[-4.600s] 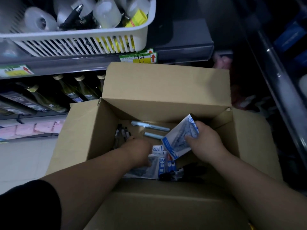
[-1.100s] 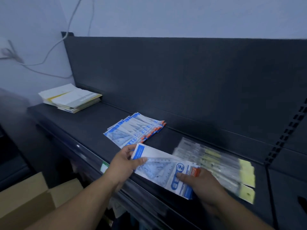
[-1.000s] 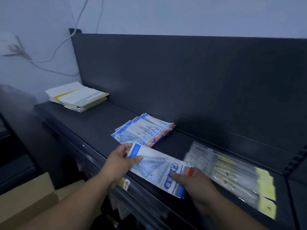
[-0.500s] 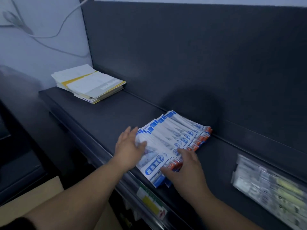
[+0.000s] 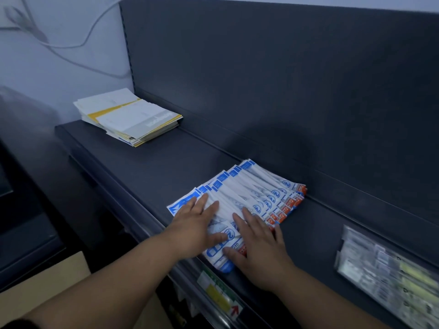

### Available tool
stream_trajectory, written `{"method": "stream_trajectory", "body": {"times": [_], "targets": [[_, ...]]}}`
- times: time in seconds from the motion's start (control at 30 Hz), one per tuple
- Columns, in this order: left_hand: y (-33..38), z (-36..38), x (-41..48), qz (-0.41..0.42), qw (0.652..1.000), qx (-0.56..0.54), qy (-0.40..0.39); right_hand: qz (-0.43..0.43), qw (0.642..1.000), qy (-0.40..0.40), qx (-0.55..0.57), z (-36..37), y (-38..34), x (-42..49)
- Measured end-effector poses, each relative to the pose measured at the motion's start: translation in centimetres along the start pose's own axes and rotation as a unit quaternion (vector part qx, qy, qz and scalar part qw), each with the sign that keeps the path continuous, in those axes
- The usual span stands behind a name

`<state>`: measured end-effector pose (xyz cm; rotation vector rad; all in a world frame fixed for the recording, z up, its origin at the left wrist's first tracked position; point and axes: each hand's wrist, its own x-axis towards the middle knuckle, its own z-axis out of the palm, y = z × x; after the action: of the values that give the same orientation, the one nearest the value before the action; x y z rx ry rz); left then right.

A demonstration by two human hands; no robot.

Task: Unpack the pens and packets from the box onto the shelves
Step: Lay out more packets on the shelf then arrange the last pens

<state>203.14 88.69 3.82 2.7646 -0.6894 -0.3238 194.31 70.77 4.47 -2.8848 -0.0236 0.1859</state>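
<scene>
L hand (image 5: 197,224) & R hand (image 5: 259,245) flat, fingers straight, pressing fanned blue-white plastic packets (image 5: 256,193) on dark metal shelf (image 5: 147,167); packets' long axis runs left-right across hands; nothing gripped.

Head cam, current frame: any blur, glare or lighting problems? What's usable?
Head view: dim, bluish light with no glare. The clear packets at lower right are smeared and their print is unreadable. The blue packets, left hand and right hand are fairly sharp. A soft shadow falls on the back panel above them.
</scene>
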Motion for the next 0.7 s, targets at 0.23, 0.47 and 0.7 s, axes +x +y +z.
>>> {"method": "stream_trajectory", "body": {"times": [0.23,0.47,0.7], "targets": [[1.7,0.2,-2.7,0.035,0.988,-0.090,0.125,0.017,0.998,0.063,0.016,-1.6,0.2,-2.0],[5.0,2.4,-12.5,-0.014,0.946,-0.124,0.298,-0.078,0.991,0.101,0.045,-2.7,0.6,-8.0],[6.3,9.0,-25.3,-0.191,0.959,-0.035,0.208,-0.214,0.971,0.086,0.058,-0.9,-0.4,-16.1]]}}
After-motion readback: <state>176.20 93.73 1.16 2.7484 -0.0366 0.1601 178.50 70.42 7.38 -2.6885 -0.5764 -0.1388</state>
